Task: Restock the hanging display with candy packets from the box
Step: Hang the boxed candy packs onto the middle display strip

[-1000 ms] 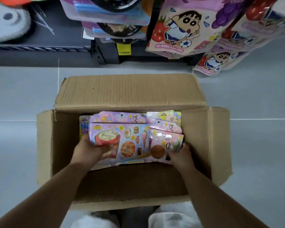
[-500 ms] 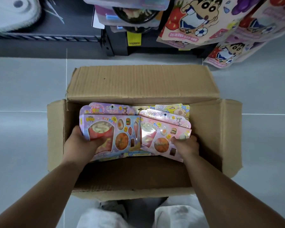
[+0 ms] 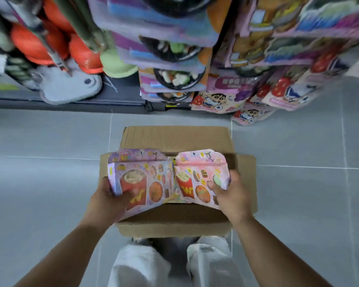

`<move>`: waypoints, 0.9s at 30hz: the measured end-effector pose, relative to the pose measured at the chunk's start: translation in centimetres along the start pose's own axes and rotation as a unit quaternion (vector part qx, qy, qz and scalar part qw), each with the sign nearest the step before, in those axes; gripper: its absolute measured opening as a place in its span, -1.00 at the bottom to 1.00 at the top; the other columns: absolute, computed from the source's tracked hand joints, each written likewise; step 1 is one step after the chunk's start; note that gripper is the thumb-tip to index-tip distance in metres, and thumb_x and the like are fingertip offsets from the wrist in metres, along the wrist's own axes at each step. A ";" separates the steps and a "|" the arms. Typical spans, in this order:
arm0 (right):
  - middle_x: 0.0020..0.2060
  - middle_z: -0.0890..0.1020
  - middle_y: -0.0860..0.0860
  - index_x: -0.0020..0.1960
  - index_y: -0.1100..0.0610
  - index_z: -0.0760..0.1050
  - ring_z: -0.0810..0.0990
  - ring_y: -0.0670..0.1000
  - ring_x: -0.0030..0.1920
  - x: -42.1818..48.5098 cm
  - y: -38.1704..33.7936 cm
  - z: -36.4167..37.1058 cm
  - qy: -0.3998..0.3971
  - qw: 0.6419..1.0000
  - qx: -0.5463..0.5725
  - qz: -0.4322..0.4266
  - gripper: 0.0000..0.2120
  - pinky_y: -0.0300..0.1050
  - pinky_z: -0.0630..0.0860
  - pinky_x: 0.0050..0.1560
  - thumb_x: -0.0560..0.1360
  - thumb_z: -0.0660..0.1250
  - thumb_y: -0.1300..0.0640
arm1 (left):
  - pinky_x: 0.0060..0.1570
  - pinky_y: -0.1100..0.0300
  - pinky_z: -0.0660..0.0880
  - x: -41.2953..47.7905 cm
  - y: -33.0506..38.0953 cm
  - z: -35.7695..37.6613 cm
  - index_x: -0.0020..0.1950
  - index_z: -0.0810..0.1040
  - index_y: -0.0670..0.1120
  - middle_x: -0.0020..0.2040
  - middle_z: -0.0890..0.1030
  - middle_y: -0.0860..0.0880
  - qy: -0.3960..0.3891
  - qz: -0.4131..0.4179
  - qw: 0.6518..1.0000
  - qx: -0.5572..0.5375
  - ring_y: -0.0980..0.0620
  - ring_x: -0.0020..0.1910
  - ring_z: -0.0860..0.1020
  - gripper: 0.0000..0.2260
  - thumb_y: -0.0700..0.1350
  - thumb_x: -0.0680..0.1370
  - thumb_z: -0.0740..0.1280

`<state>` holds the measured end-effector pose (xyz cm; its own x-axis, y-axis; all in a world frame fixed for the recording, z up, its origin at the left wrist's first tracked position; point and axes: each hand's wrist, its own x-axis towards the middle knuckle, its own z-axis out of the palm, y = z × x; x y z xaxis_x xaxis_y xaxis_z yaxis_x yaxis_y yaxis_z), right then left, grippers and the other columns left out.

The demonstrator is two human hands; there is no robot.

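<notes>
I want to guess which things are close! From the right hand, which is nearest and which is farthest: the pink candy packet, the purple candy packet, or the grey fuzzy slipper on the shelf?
1. Pink candy packet: in the right hand itself.
2. Purple candy packet: just beside, held by the left hand.
3. Grey fuzzy slipper: far off on the dark shelf, upper left.

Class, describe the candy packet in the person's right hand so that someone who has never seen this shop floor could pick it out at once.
Find the open cardboard box on the grey tiled floor. Two hands hold packets above it; the right hand grips the pink packet. Unlike the purple packet in the left hand beside it, its backing is pink.
</notes>
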<state>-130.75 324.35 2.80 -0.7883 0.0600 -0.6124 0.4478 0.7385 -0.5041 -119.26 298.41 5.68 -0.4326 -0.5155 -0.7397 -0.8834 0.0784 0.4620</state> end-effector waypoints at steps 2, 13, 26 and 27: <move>-0.16 0.61 -0.03 -0.03 0.01 0.39 0.62 0.10 -0.13 -2.2 -2.4 -3.2 0.002 1.000 0.012 -0.010 -0.70 -0.04 0.54 -0.12 0.37 0.46 -0.01 | 0.04 -0.07 0.57 -3.7 1.6 -2.8 0.11 0.54 0.01 -0.03 0.69 0.00 -0.014 0.015 0.999 -0.028 -0.06 -0.04 0.65 -0.48 0.17 0.21 0.43; -0.19 0.61 -0.15 -0.13 -0.17 0.38 0.64 0.01 -0.14 -16.7 -15.1 -20.1 0.076 0.977 0.168 -0.103 -0.75 0.14 0.60 -0.07 0.37 0.47 -0.01 | -0.32 0.22 0.60 -22.3 13.1 -13.0 0.06 0.58 0.06 -0.09 0.72 0.04 -0.061 0.111 0.953 -0.275 0.07 -0.22 0.69 -0.83 -0.17 0.53 0.31; -0.09 0.57 -0.13 0.09 -0.02 0.41 0.54 -0.13 -0.12 -29.4 -24.0 -33.6 0.138 0.921 0.266 -0.250 -0.72 -0.45 0.39 -0.27 0.44 0.42 0.11 | -0.23 0.18 0.63 -34.6 21.4 -23.0 0.15 0.56 -0.06 0.03 0.70 -0.08 -0.107 0.307 0.882 -0.341 0.02 -0.11 0.69 -0.32 0.20 0.13 0.59; -0.10 0.58 -0.12 0.05 -0.02 0.43 0.56 -0.09 -0.10 -30.1 -24.9 -34.7 0.144 0.912 0.277 -0.265 -0.75 -0.37 0.41 -0.23 0.43 0.42 0.12 | -0.22 0.15 0.64 -35.1 22.4 -23.8 0.15 0.55 -0.07 0.05 0.69 -0.12 -0.100 0.324 0.874 -0.347 0.00 -0.13 0.69 -0.46 0.12 0.26 0.52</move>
<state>-132.82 327.41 54.90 -0.9985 0.0268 -0.0479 0.0533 0.2678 -0.9620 -119.55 297.96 53.60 -0.8860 -0.3903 -0.2503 -0.1482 -0.2731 0.9505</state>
